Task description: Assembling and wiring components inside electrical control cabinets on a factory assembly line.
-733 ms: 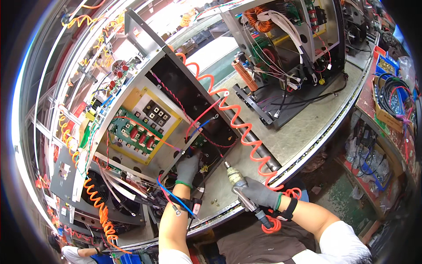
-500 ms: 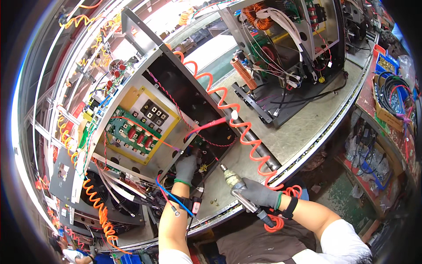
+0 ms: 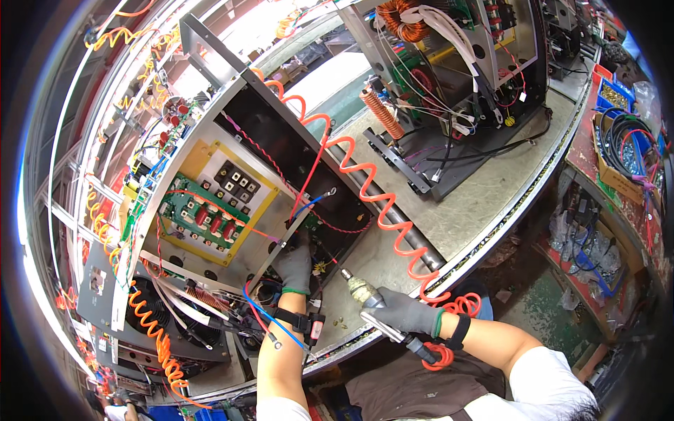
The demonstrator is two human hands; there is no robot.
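Head view: at five o'clock, the driver point(image 3: 365, 293) was clamped in the fingers of the right hand point(image 3: 409, 313). At seven, the left hand point(image 3: 292, 266) was sunk into the cabinet point(image 3: 275, 130), its fingers' state indiscernible.

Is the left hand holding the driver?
No, the right hand grips the driver, while the left hand is at the open cabinet.
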